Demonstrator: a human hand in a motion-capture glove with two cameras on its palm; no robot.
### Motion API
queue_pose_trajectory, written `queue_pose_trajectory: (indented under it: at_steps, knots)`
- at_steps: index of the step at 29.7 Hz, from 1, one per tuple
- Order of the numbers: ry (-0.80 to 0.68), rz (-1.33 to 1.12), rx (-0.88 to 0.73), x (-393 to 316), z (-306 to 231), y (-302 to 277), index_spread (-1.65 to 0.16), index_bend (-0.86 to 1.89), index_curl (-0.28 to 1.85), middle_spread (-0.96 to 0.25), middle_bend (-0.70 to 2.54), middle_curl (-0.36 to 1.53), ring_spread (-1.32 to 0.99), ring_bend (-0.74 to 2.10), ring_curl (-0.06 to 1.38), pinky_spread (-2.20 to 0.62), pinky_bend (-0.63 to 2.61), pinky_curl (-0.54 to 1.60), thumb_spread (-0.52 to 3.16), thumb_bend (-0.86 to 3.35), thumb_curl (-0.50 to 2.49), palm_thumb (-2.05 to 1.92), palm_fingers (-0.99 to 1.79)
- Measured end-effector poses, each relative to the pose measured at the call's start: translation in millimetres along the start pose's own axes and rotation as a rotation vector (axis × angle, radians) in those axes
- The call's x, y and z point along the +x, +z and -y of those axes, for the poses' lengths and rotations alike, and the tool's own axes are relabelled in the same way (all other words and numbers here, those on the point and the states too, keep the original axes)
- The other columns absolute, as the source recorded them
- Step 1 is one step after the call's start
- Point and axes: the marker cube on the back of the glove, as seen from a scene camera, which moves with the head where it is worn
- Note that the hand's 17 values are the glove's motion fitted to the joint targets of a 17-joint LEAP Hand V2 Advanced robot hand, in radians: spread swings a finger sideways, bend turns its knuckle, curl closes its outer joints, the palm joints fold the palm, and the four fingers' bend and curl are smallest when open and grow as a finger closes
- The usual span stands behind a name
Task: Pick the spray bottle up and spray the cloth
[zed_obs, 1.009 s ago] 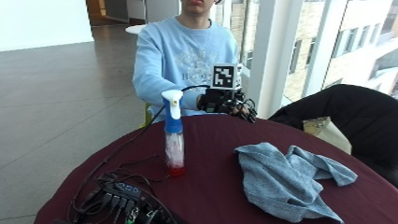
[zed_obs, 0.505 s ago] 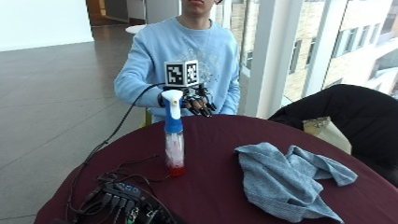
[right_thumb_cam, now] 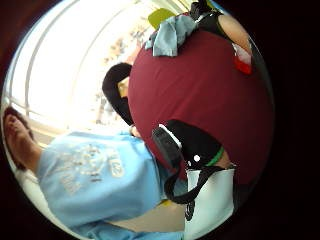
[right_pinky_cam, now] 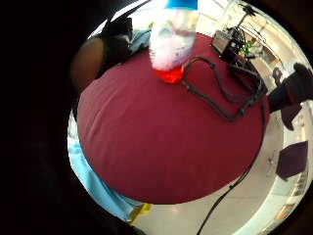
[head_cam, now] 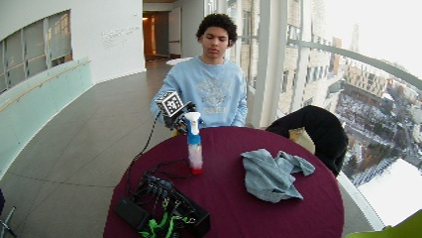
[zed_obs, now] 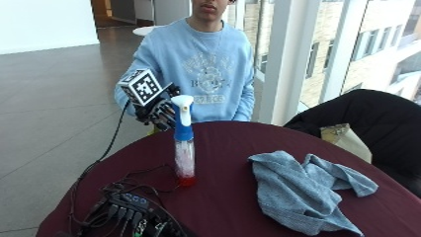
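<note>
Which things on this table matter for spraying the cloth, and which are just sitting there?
For the job:
spray bottle, standing upright, not yet gripped
blue-grey cloth, crumpled on the table
gloved right hand, behind the bottle's head

Just lying about:
black electronics box and cables near the table edge
dark coat on the chair

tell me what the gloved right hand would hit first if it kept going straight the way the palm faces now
Most likely the spray bottle: the gloved right hand hovers just behind its white nozzle, and the little-finger palm view shows the bottle straight ahead. Depth is unclear, but nothing shows between them.
</note>
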Motion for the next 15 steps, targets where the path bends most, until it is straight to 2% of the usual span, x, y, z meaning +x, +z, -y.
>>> queue_pose_trajectory:
  at_steps: [6,15]
  knots:
    - [0.108,0.292,0.116,25.6,13.0,-9.1,-0.4,0.14,0.3,-0.08,0.22,0.37,-0.03,0.27,0.3,0.2,0.21,0.31,1.11,-0.02,0.25,0.56,0.6]
    - [0.287,0.555,0.283,54.7,64.3,-4.3,-0.4,0.12,0.28,-0.06,0.21,0.37,-0.02,0.28,0.31,0.2,0.22,0.32,1.08,-0.02,0.25,0.56,0.6]
